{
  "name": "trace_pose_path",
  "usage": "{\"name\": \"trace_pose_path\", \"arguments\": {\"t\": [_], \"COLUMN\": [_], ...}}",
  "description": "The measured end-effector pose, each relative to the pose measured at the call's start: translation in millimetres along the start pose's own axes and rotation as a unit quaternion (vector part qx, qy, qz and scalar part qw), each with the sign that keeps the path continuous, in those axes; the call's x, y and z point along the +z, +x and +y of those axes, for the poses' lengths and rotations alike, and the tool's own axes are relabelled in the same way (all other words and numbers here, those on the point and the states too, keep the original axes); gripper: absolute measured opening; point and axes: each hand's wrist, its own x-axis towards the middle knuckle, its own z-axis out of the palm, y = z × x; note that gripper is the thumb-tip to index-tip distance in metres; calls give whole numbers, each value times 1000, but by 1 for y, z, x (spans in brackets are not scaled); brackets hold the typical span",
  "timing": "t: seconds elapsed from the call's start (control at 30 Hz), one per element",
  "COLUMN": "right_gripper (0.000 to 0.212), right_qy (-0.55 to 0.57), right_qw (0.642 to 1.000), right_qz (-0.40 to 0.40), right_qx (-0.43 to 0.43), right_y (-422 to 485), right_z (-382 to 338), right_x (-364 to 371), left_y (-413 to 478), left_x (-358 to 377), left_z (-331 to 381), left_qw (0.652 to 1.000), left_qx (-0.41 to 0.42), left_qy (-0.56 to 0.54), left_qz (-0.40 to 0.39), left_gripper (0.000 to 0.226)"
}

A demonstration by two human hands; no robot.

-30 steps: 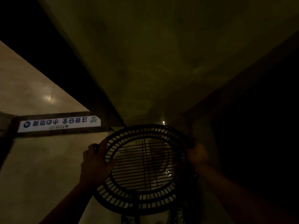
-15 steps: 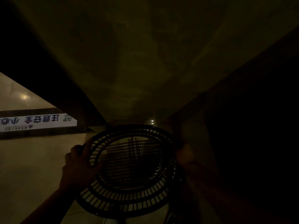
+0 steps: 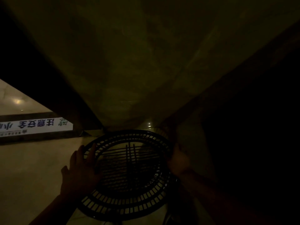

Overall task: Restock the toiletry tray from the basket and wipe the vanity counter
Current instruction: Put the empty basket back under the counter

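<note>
The basket [image 3: 123, 206] sat at lower centre, my left hand [image 3: 81, 169] straight-fingered against its rim. Whether my right hand [image 3: 178, 159] gripped, I couldn't tell. I judged it best kept level, supported on both sides.

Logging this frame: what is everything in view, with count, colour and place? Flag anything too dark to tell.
basket: one, black, slatted, low centre, between both hands; contents too dark to tell.
sign strip: one, white with blue characters, left edge.
floor: one, beige, glossy, lower left.
dim surface: one, olive-brown, fills the top and centre.
light spots: two, pale, just above the basket's far rim.
left hand: one, fingers laid fairly straight across the basket's left rim.
right hand: one, at the basket's right rim; grip too dark to tell.
</note>
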Motion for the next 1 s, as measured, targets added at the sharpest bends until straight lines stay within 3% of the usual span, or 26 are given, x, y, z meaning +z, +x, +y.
{"name": "trace_pose_path", "arguments": {"t": [0.17,0.37,0.67,1.0], "right_gripper": [52,38,48,40], "right_qy": [64,214,220,275], "right_qw": [995,968,958,930], "right_qz": [-52,-26,89,175], "right_qx": [-55,-129,-161,-170], "right_y": [-36,-121,-263,-378], "right_z": [-16,-39,-68,-52], "right_x": [-36,-115,-250,-349], "left_y": [-31,-99,-212,-323], "left_x": [-33,-125,-272,-362], "left_z": [32,80,145,204], "left_qw": [997,994,977,950], "left_qx": [54,90,184,252], "left_qy": [39,3,30,97], "left_qz": [39,57,105,153], "left_gripper": [89,89,70,76]}}
